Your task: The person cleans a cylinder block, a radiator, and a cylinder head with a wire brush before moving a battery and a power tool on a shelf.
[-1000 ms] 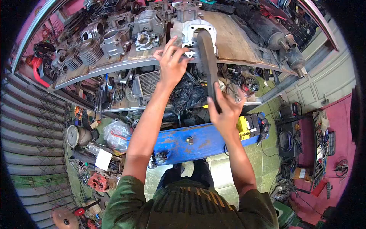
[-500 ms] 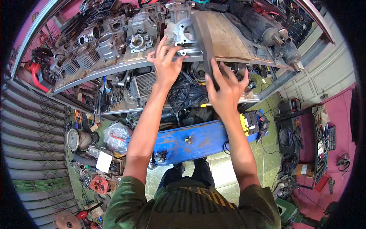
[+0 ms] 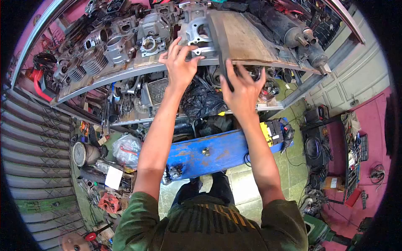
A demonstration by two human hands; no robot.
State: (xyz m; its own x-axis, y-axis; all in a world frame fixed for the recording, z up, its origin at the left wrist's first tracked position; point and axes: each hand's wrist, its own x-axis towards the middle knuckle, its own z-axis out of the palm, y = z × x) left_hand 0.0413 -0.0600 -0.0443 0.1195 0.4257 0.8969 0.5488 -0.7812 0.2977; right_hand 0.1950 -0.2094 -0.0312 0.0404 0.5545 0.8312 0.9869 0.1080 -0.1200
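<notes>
On the wooden shelf in front of me lies a silver metal engine cylinder block (image 3: 197, 34) with a round bore. My left hand (image 3: 181, 65) has its thumb and index finger closed on the block's near left edge, the other fingers bent above. A long, dark, flat bar (image 3: 218, 42), smeared by motion, stands across the block's right side. My right hand (image 3: 242, 90) grips the near end of this bar, some fingers stretched along it. The bar hides the block's right part, and its exact kind cannot be made out.
Several used cylinders (image 3: 117, 48) and engine parts crowd the shelf's left, with exhaust mufflers (image 3: 289, 31) at right. Under the shelf lie a black plastic bag (image 3: 203, 98) and a finned radiator (image 3: 158, 92). A blue bench (image 3: 222, 157) stands close before my legs.
My right hand and the dark bar have shifted a little to the left over the block. My left hand stays at the block's edge. The whole view has moved slightly.
</notes>
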